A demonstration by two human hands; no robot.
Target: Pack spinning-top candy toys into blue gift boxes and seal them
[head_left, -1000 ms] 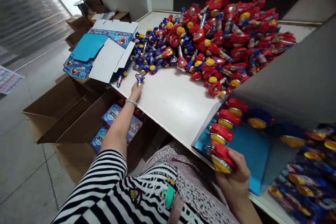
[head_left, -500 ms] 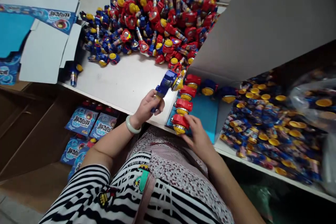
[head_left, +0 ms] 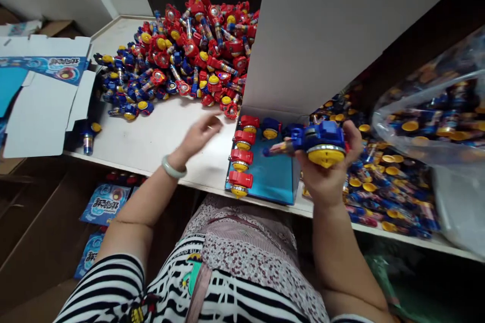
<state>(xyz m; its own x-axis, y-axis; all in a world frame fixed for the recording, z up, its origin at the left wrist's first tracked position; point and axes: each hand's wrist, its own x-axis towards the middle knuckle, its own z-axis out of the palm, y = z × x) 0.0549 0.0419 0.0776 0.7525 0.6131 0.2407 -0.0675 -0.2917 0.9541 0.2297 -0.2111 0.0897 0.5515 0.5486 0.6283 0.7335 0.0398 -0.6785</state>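
My right hand (head_left: 329, 179) grips a blue spinning-top launcher (head_left: 320, 136) with a yellow top on it, above the right edge of an upright-lidded display box (head_left: 271, 181). The launcher's handle sticks out to the left. Inside the box, several red spinning-top launchers (head_left: 241, 157) line the left side, and blue ones (head_left: 270, 128) sit along the back. My left hand (head_left: 200, 136) is over the white table, left of the box, with fingers apart and nothing in it. A heap of red and blue launchers (head_left: 189, 50) lies beyond it.
Small pieces with yellow ends (head_left: 379, 181) are piled right of the box, beside a clear plastic bag (head_left: 428, 126). An unfolded printed carton (head_left: 45, 106) lies at the left. Packed blue boxes (head_left: 106, 203) stand below the table edge.
A blue launcher has passed from my left hand to my right, which has risen from the red row and moved right. My left hand has emptied and moved a little left. The view has turned right.
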